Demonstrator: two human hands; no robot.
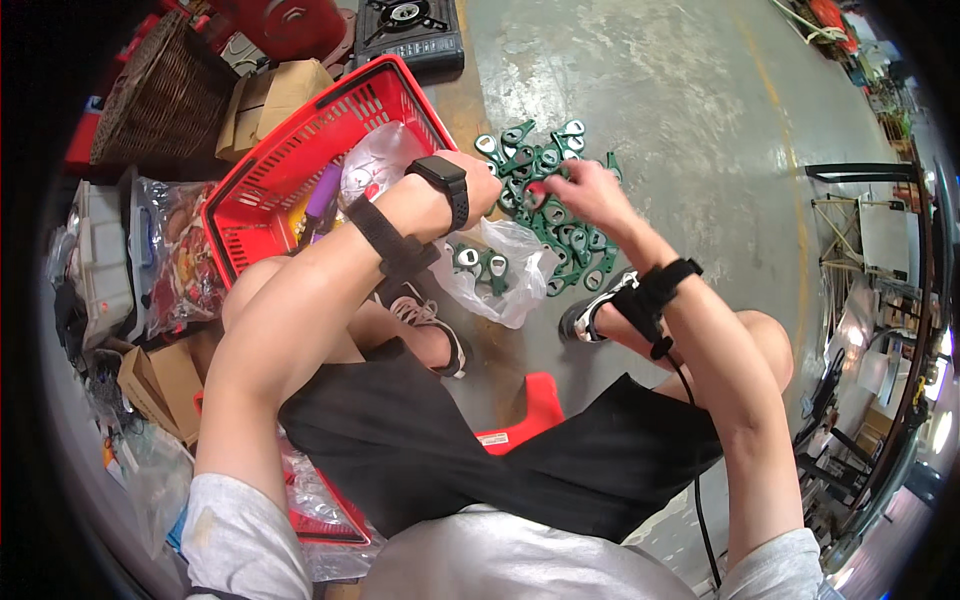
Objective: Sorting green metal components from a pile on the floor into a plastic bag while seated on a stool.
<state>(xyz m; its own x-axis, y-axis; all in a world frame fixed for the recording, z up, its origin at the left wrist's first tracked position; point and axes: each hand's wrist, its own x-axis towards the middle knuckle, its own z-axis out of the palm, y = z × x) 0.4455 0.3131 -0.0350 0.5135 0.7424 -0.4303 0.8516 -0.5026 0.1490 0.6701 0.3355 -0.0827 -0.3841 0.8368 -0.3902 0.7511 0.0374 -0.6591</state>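
My left hand (472, 187) is curled at the red basket's right edge, above a clear plastic bag (530, 293); whatever it grips is hidden. My right hand (584, 186) is over a pile of green-and-silver bottle-opener-like pieces (573, 237), its fingers bent around something I cannot make out, beside a small red item (535, 191) in the pile. Several similar green pieces (496, 268) lie in the clear bag on the floor between my feet.
A red basket (245, 200) holds purple and yellow items. Behind it are a wicker basket (145, 105), cardboard box (245, 120) and black portable stove (430, 55). Left, bags and bins (105, 260). Right, metal racks (870, 340). Red plastic (540, 400) shows beneath me.
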